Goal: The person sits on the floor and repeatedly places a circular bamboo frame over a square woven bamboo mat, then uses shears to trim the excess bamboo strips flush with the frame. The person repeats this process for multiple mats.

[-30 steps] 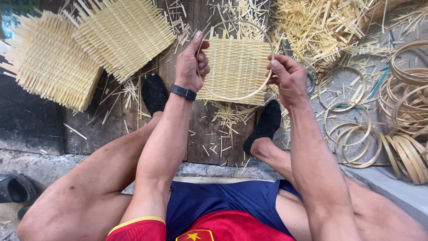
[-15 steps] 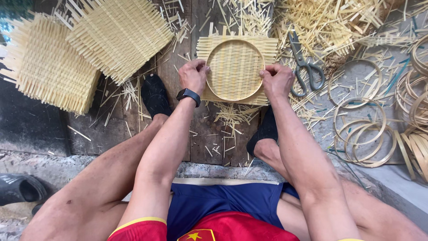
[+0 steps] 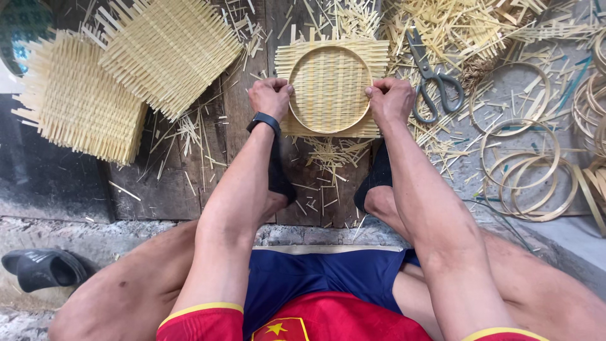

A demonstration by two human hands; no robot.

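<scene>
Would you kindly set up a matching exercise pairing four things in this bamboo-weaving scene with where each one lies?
Things:
1. round bamboo hoop
2. grey metal scissors
3. black rubber slipper
4. stack of square woven bamboo mats

Places:
A. lower left, on the rough ground beside the person's thigh
B. upper left, on the dark wooden boards
C. pressed onto a square woven mat between the left hand and the right hand
D. right of the right hand, among bamboo offcuts

Pairs: 1-C, 2-D, 3-A, 4-B
</scene>
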